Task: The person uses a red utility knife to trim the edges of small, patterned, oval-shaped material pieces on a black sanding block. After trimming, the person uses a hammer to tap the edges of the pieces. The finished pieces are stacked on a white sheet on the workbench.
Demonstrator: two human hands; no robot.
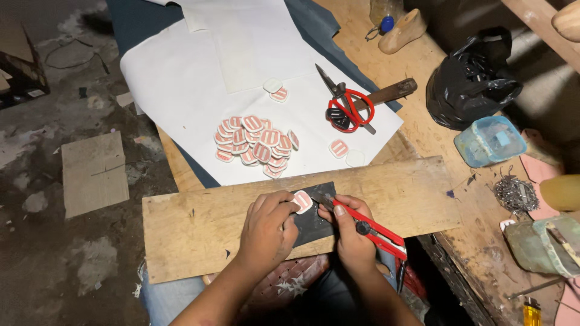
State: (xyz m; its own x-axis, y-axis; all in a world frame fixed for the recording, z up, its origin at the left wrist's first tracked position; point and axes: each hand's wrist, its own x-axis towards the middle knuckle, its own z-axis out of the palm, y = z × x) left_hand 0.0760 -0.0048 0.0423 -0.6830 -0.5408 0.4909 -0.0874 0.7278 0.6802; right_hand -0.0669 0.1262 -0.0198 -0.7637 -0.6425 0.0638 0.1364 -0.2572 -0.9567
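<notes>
My left hand (267,226) presses a small white and red striped badge piece (302,200) onto a dark cutting pad (317,224) that lies on a wooden board (199,223) across my lap. My right hand (352,234) grips a red utility knife (376,232), its blade tip close to the right edge of the badge piece. A pile of several similar badge pieces (255,140) lies on a white sheet (181,78) beyond the board.
Red-handled scissors (349,108) and a wooden-handled tool (393,92) lie on the white sheet at the right. A black plastic bag (471,81), a blue container (489,140), a wooden shoe last (403,29) and metal scraps (515,193) occupy the workbench. Concrete floor lies left.
</notes>
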